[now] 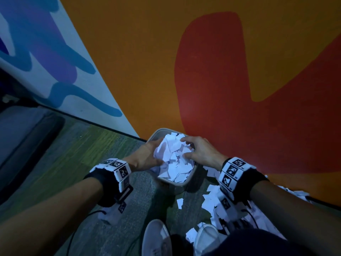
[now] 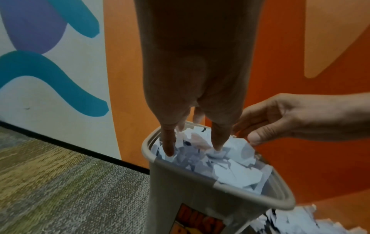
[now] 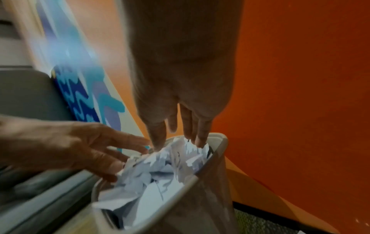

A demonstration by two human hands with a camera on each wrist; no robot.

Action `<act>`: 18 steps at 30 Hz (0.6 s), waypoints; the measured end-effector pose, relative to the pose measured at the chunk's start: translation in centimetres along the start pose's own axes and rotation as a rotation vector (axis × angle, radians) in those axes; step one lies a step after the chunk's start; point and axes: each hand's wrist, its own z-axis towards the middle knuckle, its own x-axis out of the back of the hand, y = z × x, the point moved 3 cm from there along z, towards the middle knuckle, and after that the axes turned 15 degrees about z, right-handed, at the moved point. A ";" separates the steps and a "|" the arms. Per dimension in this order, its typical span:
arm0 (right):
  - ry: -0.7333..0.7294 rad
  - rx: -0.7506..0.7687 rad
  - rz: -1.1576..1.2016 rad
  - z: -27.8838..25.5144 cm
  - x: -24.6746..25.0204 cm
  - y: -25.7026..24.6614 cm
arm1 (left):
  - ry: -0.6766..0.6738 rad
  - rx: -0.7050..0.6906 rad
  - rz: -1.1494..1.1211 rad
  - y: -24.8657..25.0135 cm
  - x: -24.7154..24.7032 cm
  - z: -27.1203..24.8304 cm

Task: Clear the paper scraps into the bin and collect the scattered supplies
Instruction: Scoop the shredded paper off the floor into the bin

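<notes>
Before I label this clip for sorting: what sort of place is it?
Probably an office or classroom-like room indoors, though I can't tell which: carpet on the floor, a wall mural painted in bold orange, red and blue shapes, and a small bin heaped with paper scraps.

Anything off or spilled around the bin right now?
Yes. The bin is heaped to its rim with paper scraps, both hands pressing them down. More loose scraps litter the carpet beside it, by the right wrist.

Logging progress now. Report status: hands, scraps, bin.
Left hand and right hand open, pressing scraps. Bin heaped to rim. Loose scraps on floor right of it.
</notes>
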 end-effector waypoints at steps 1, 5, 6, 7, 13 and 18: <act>-0.041 -0.001 -0.047 0.1 -0.4 0.2 | -0.029 0.001 0.066 -0.1 -0.3 0.2; -0.231 -0.021 -0.281 0.1 -3.1 1.3 | -0.199 0.005 0.199 -0.9 -2.7 1.4; -0.249 -0.023 -0.338 0.0 -3.6 1.5 | -0.228 0.003 0.228 -0.9 -3.2 1.7; -0.258 -0.027 -0.377 0.0 -3.9 1.8 | -0.237 -0.007 0.259 -1.0 -3.6 2.0; -0.184 0.033 -0.200 -0.7 -1.9 1.4 | -0.158 -0.024 0.309 -0.9 -1.6 2.9; -0.053 0.080 -0.141 -2.7 2.6 0.7 | -0.021 -0.023 0.431 2.0 1.9 3.2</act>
